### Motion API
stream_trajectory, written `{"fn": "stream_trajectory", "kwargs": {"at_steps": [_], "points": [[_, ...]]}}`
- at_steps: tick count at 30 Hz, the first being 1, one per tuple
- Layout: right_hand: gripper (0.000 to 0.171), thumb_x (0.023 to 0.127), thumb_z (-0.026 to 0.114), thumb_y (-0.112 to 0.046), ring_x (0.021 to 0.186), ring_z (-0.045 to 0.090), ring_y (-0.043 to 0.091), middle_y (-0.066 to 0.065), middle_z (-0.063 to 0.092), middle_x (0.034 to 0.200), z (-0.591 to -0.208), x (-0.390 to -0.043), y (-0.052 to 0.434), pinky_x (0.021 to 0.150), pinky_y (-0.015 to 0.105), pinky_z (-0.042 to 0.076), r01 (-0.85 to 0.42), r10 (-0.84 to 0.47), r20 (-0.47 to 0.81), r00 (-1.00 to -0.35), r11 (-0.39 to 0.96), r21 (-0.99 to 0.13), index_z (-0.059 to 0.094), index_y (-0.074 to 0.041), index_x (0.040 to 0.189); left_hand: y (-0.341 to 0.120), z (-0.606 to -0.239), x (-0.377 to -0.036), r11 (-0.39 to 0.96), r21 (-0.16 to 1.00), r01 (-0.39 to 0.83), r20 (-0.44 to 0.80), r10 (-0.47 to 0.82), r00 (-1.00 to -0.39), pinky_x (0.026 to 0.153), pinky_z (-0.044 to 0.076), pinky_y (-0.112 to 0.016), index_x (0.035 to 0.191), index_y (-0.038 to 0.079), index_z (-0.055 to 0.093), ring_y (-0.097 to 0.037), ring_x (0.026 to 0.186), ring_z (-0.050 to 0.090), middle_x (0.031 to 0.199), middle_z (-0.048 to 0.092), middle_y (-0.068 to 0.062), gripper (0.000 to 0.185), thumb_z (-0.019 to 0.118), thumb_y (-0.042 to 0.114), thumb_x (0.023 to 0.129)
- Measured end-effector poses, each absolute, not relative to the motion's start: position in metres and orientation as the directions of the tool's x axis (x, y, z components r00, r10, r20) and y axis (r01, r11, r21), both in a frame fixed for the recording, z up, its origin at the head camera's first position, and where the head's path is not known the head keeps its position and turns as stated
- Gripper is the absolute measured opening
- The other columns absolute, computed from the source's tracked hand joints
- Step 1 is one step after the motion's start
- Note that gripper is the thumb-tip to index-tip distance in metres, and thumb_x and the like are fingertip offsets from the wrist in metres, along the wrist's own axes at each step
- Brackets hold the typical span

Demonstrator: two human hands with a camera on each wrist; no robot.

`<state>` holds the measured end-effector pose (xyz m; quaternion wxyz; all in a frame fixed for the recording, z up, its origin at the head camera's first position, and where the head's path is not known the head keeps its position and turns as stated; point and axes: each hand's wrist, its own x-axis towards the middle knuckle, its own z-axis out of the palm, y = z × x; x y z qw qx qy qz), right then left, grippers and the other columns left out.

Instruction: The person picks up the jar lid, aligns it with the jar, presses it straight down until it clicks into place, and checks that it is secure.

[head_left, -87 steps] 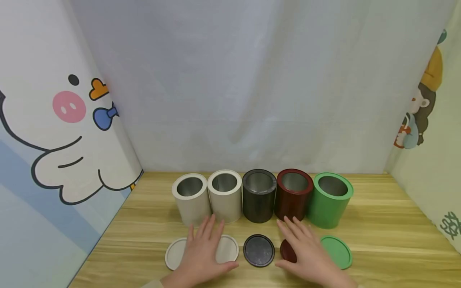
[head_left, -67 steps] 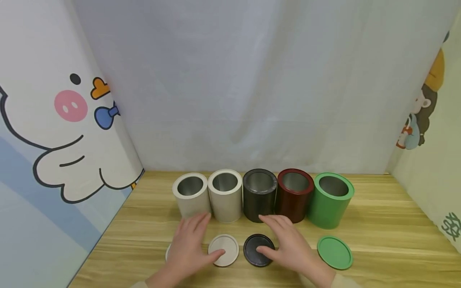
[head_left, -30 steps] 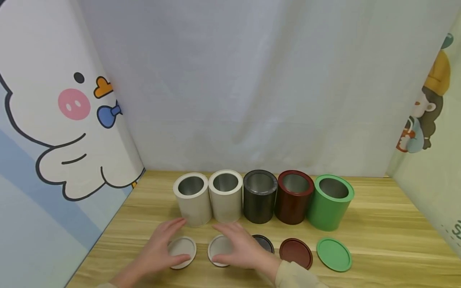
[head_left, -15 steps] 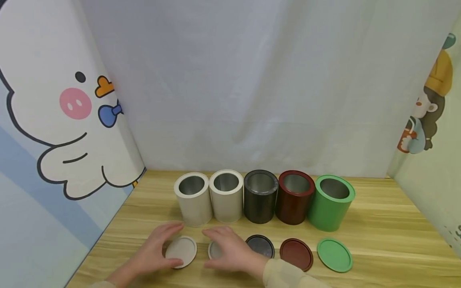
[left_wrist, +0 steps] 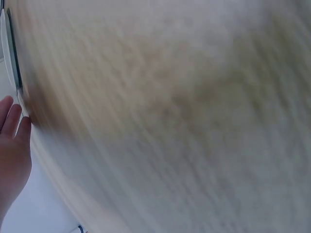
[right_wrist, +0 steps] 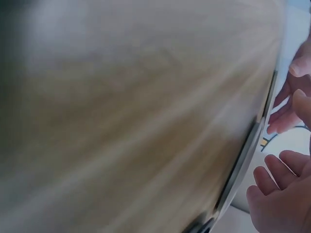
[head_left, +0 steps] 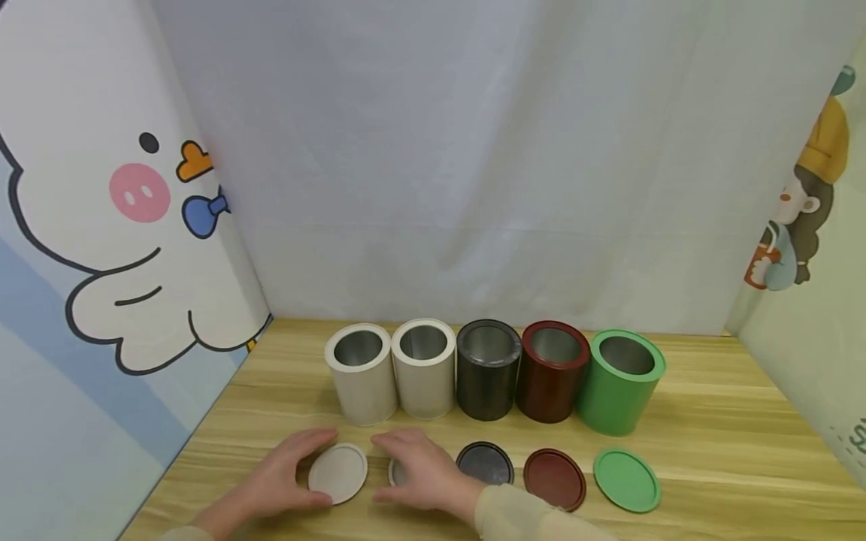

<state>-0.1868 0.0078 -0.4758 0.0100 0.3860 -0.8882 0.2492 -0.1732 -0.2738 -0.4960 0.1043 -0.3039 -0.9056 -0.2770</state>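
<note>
Five open tins stand in a row: white [head_left: 361, 373], cream [head_left: 424, 368], black [head_left: 488, 368], dark red [head_left: 553, 370] and green [head_left: 621, 379]. In front of them lie their lids. My left hand [head_left: 287, 472] rests on the table, with its relaxed fingers and thumb against the left edge of the white lid [head_left: 340, 472]. My right hand [head_left: 416, 467] lies flat over the cream lid [head_left: 396, 472] and hides most of it. The black lid [head_left: 485, 462], red lid [head_left: 555, 479] and green lid [head_left: 626, 481] lie uncovered. Both wrist views are blurred, showing wood and fingers [left_wrist: 12, 141] [right_wrist: 279, 191].
The wooden table [head_left: 731, 451] is boxed in by a cartoon panel [head_left: 122, 248] on the left, a white curtain [head_left: 473, 188] behind and another panel [head_left: 812, 225] on the right. Bare wood lies to the right of the green tin.
Both hands have slid left along the row of lids, from the cream and red lids to the white and cream ones. The black and red lids are now uncovered. The cream lid has shifted slightly left.
</note>
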Motion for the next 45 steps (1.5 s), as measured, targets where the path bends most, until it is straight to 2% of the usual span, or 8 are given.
{"fn": "stream_trajectory", "kwargs": {"at_steps": [5,8,15,26,32,45], "points": [[0.066,0.082,0.078,-0.046,0.125,0.051,0.015,-0.003,0.060,0.134,-0.475,-0.186,-0.001,0.097,0.030,0.046,-0.697,-0.698,0.173,-0.695,0.594,-0.402,0.060,-0.016,0.138,-0.281,-0.494,-0.171,0.678,0.447,0.583,0.303,0.498,-0.813,0.092,0.048,-0.050,0.132,0.003,0.060,-0.030,0.115,0.057,0.128,0.062,-0.010,0.083,0.089,0.048,0.068],[0.065,0.083,0.077,-0.046,0.123,0.052,0.013,-0.004,0.060,0.133,-0.477,-0.187,-0.006,0.094,0.028,0.047,-0.717,-0.713,0.173,-0.679,0.594,-0.366,0.060,-0.016,0.138,-0.284,-0.493,-0.169,0.669,0.442,0.597,0.318,0.506,-0.802,0.091,0.048,-0.048,0.132,0.002,0.060,-0.029,0.114,0.058,0.127,0.063,-0.009,0.084,0.089,0.048,0.068],[0.066,0.082,0.079,-0.042,0.122,0.053,0.016,0.000,0.061,0.133,-0.481,-0.190,-0.015,0.099,0.026,0.045,-0.734,-0.724,0.199,-0.660,0.567,-0.374,0.060,-0.011,0.137,-0.287,-0.497,-0.165,0.656,0.429,0.621,0.348,0.515,-0.784,0.090,0.050,-0.041,0.131,0.005,0.062,-0.023,0.111,0.059,0.125,0.064,-0.006,0.078,0.088,0.048,0.070],[0.063,0.080,0.080,-0.048,0.118,0.054,0.013,-0.007,0.063,0.130,-0.484,-0.192,-0.022,0.096,0.024,0.045,-0.733,-0.720,0.185,-0.669,0.595,-0.330,0.064,-0.016,0.132,-0.287,-0.504,-0.168,0.649,0.403,0.645,0.374,0.527,-0.763,0.089,0.051,-0.039,0.128,0.007,0.065,-0.022,0.110,0.060,0.124,0.065,-0.004,0.071,0.087,0.046,0.073],[0.064,0.081,0.079,-0.049,0.119,0.053,0.012,-0.007,0.062,0.132,-0.483,-0.193,-0.022,0.095,0.023,0.046,-0.746,-0.735,0.171,-0.656,0.596,-0.296,0.063,-0.017,0.134,-0.289,-0.504,-0.169,0.639,0.389,0.664,0.393,0.537,-0.747,0.088,0.051,-0.041,0.125,0.011,0.068,-0.023,0.109,0.060,0.123,0.066,-0.004,0.064,0.087,0.044,0.074],[0.059,0.080,0.081,-0.046,0.113,0.055,0.011,-0.005,0.064,0.128,-0.481,-0.191,-0.026,0.093,0.020,0.046,-0.758,-0.736,0.188,-0.650,0.612,-0.227,0.068,-0.014,0.127,-0.283,-0.499,-0.166,0.683,0.373,0.628,0.346,0.526,-0.777,0.088,0.052,-0.045,0.122,0.010,0.071,-0.028,0.111,0.061,0.124,0.067,-0.003,0.063,0.083,0.050,0.076]]}}
